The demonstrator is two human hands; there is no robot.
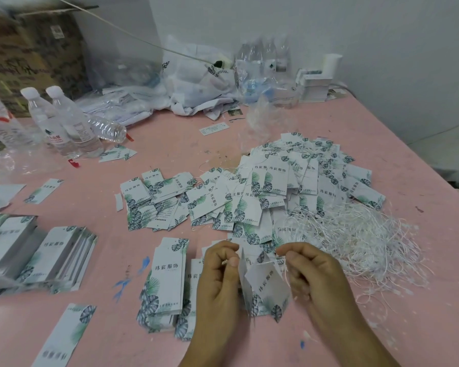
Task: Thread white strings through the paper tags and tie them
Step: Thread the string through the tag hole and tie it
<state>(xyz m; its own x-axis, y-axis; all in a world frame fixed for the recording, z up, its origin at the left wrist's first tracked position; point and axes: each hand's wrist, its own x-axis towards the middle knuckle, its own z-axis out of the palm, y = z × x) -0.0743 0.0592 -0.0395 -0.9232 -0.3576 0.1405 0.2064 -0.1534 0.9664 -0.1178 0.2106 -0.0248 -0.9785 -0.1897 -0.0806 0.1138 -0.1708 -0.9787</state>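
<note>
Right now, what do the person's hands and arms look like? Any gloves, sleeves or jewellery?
Both are bare. The left hand and the right hand wear no gloves, and no rings show on the fingers in view. Both forearms are uncovered as far as the bottom edge of the picture, with no sleeve, watch or bracelet visible. The fingernails look short and unpainted.

Tag stacks (32, 250) at the left edge are blurred and cropped; hands hide the string (285, 271) ends and the knot.
</note>
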